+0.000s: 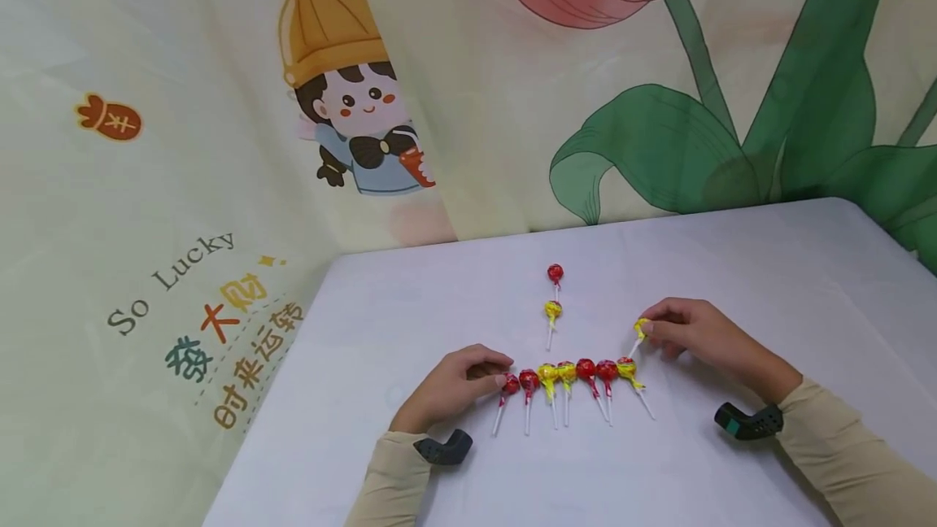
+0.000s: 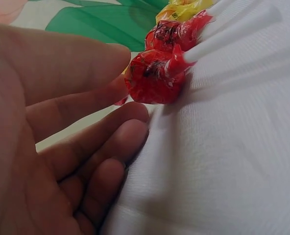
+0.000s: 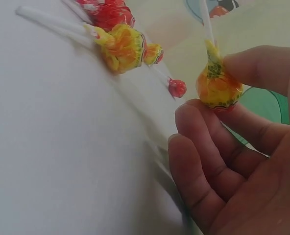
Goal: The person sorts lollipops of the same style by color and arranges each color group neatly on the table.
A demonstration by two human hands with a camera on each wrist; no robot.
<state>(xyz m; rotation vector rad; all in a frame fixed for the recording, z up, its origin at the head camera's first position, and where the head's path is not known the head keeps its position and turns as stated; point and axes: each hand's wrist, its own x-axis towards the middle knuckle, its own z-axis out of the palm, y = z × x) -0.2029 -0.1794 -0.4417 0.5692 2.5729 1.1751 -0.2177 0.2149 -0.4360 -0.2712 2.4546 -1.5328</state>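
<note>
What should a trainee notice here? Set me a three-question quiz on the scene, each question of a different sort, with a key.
1. Count: how many lollipops lie in the row, leaving out the held lollipop?
2. Multiple choice: what colour is the wrapper in the right hand? A) mostly red; B) mostly yellow; C) mostly green.
3. Fill in: the lollipop at the fingertips of the left hand has a ____ wrapper.

Key: 1. Seven. 2. B. 3. Red.
</note>
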